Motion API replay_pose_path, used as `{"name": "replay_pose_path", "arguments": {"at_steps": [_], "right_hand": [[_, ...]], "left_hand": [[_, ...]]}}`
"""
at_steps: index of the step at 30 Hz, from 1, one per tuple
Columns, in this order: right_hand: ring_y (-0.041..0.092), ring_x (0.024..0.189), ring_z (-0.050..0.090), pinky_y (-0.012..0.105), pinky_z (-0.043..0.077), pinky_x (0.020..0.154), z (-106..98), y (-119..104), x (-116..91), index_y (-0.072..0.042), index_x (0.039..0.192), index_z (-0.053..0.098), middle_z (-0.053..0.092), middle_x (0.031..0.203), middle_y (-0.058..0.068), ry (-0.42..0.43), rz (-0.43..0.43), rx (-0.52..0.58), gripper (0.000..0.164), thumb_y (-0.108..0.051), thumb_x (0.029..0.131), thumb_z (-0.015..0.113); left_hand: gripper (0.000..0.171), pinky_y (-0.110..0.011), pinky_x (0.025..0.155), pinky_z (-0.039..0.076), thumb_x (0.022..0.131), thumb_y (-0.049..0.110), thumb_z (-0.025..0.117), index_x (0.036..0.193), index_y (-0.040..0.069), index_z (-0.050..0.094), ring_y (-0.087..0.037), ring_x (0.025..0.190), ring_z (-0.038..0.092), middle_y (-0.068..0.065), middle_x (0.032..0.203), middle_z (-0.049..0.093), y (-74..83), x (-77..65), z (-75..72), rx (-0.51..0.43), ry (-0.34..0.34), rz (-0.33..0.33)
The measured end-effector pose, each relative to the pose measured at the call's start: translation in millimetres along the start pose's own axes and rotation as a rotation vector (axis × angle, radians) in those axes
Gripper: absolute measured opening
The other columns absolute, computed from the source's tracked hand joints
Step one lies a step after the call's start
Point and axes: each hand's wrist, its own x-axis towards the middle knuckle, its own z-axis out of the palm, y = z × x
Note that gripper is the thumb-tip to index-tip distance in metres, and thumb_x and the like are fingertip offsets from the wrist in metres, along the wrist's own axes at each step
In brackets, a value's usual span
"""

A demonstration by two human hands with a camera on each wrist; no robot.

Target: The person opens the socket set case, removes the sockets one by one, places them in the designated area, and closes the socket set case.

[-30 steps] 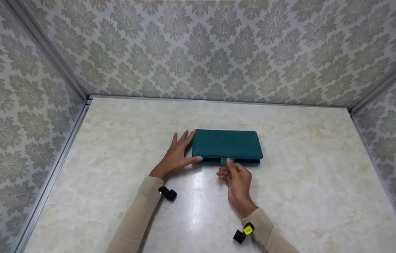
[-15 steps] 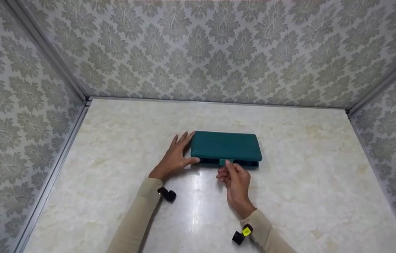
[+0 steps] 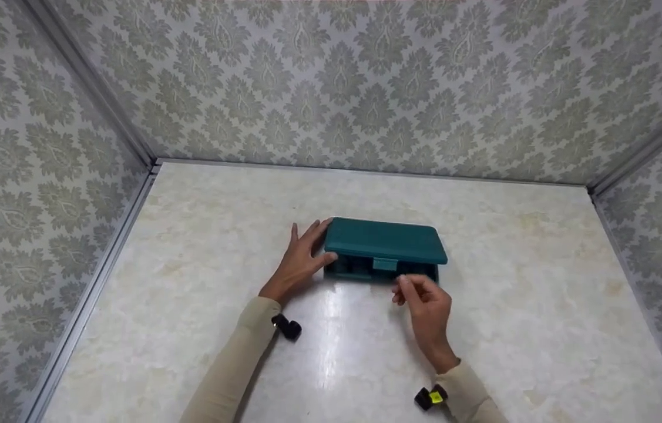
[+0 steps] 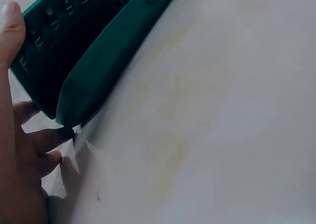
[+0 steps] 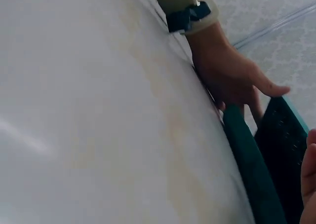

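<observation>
A dark green hinged case (image 3: 386,239) lies on the table, its lid raised partway with a dark gap along the front. A latch tab (image 3: 385,264) hangs from the lid's front edge. My left hand (image 3: 300,258) spans the case's left end with fingers spread, the thumb at the lid's front corner. In the left wrist view, a row of small shiny pieces (image 4: 54,22) lines the inside of the lid. My right hand (image 3: 427,305) is just before the front opening, fingers bent and thumb tip near the index finger, with nothing visible in its grasp.
The case rests on a pale marbled table (image 3: 219,235). Patterned wall panels (image 3: 336,88) rise behind and on both sides, with metal edge rails (image 3: 90,288) along the table. Each forearm wears a small black wrist camera (image 3: 287,327).
The lid has risen, widening the front gap. My right hand has come off the latch tab and moved to the right and slightly down. My left hand stays at the case's left end.
</observation>
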Motion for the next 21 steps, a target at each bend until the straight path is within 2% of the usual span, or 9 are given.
{"name": "replay_pose_path", "arguments": {"at_steps": [2, 4, 6, 7, 10, 13, 15, 18, 21], "right_hand": [[0.017, 0.077, 0.070, 0.023, 0.061, 0.071, -14, -4, 12, 0.010, 0.104, 0.077, 0.073, 0.090, 0.020, 0.038, -0.175, -0.052, 0.008, 0.010, 0.102, 0.070], [0.017, 0.087, 0.068, 0.023, 0.059, 0.079, -28, -7, 26, 0.013, 0.111, 0.076, 0.071, 0.097, 0.025, 0.083, -0.321, -0.108, 0.019, 0.020, 0.095, 0.069], [0.019, 0.100, 0.067, 0.027, 0.055, 0.088, -41, -9, 41, 0.014, 0.120, 0.074, 0.069, 0.109, 0.030, 0.122, -0.405, -0.188, 0.034, 0.026, 0.089, 0.066], [0.020, 0.107, 0.066, 0.028, 0.053, 0.093, -47, -9, 47, 0.014, 0.124, 0.073, 0.068, 0.115, 0.032, 0.134, -0.420, -0.240, 0.040, 0.028, 0.087, 0.065], [0.029, 0.125, 0.061, 0.025, 0.047, 0.105, -62, -7, 63, 0.012, 0.133, 0.071, 0.067, 0.132, 0.032, 0.092, -0.399, -0.389, 0.056, 0.031, 0.082, 0.059], [0.038, 0.135, 0.058, 0.020, 0.041, 0.114, -72, -5, 72, 0.009, 0.137, 0.071, 0.068, 0.141, 0.027, -0.027, -0.356, -0.458, 0.062, 0.035, 0.082, 0.057], [0.040, 0.137, 0.058, 0.020, 0.040, 0.118, -77, -4, 76, 0.008, 0.137, 0.072, 0.069, 0.143, 0.024, -0.115, -0.328, -0.462, 0.061, 0.035, 0.084, 0.057], [0.037, 0.138, 0.060, 0.019, 0.043, 0.115, -83, -1, 79, 0.005, 0.134, 0.075, 0.070, 0.143, 0.017, -0.209, -0.265, -0.458, 0.057, 0.032, 0.088, 0.057], [0.031, 0.136, 0.063, 0.018, 0.047, 0.110, -85, 2, 79, 0.002, 0.132, 0.075, 0.070, 0.142, 0.014, -0.251, -0.193, -0.477, 0.048, 0.026, 0.093, 0.061]], "left_hand": [[0.131, -0.064, 0.133, -0.011, 0.080, 0.105, 0.040, 0.174, 0.015, 0.036, -0.038, 0.167, 0.025, -0.014, 0.176, 0.040, 1.4, 0.9, 1.0, 0.004, 0.004, 0.019], [0.130, -0.061, 0.133, -0.013, 0.080, 0.105, 0.037, 0.174, 0.015, 0.037, -0.037, 0.166, 0.028, -0.014, 0.175, 0.041, 2.9, 0.9, 1.5, 0.011, 0.009, 0.028], [0.128, -0.060, 0.133, -0.014, 0.081, 0.104, 0.036, 0.174, 0.015, 0.037, -0.037, 0.166, 0.028, -0.014, 0.174, 0.042, 3.0, 0.7, 2.0, 0.012, 0.015, 0.033], [0.128, -0.060, 0.133, -0.014, 0.082, 0.104, 0.036, 0.174, 0.015, 0.037, -0.037, 0.166, 0.028, -0.014, 0.174, 0.042, 3.2, 0.7, 2.5, 0.014, 0.018, 0.035], [0.126, -0.061, 0.133, -0.014, 0.083, 0.103, 0.035, 0.174, 0.016, 0.038, -0.038, 0.166, 0.029, -0.014, 0.174, 0.042, 2.3, 0.3, 3.8, 0.013, 0.029, 0.042], [0.125, -0.059, 0.133, -0.015, 0.084, 0.103, 0.034, 0.174, 0.017, 0.038, -0.036, 0.166, 0.029, -0.013, 0.175, 0.042, 0.9, -0.5, 4.7, 0.011, 0.038, 0.040], [0.124, -0.058, 0.133, -0.015, 0.085, 0.103, 0.034, 0.174, 0.017, 0.038, -0.036, 0.166, 0.029, -0.012, 0.175, 0.041, 0.2, -0.5, 5.2, 0.015, 0.042, 0.043], [0.121, -0.058, 0.133, -0.015, 0.087, 0.102, 0.034, 0.173, 0.018, 0.039, -0.035, 0.166, 0.030, -0.011, 0.175, 0.042, -0.2, -0.2, 5.7, 0.020, 0.045, 0.052], [0.119, -0.059, 0.133, -0.014, 0.088, 0.101, 0.032, 0.173, 0.018, 0.039, -0.036, 0.165, 0.031, -0.011, 0.174, 0.043, -0.9, -0.3, 6.7, 0.023, 0.048, 0.062]]}}
